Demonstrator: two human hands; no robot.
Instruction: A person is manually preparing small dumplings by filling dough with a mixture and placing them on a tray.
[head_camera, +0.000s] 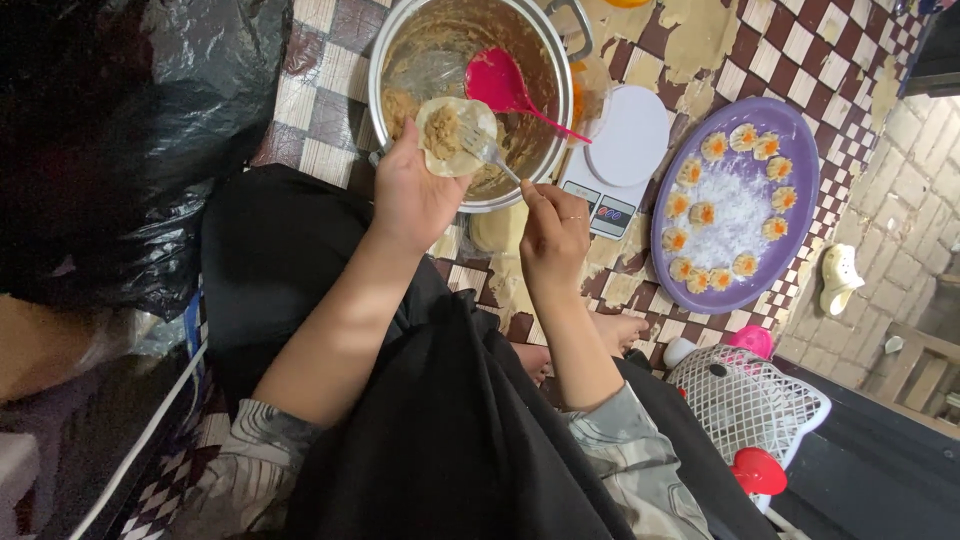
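my left hand (415, 195) cups the round wrapper (455, 135) over the metal bowl (470, 95). my right hand (553, 232) pinches the fork (490, 152), its handle slanting up-left from that grip, tines resting on the wrapper's filling.

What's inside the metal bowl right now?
In the metal bowl: brownish filling smeared around its wall and a pink spoon. The left hand and its wrapper cover part of the bottom.
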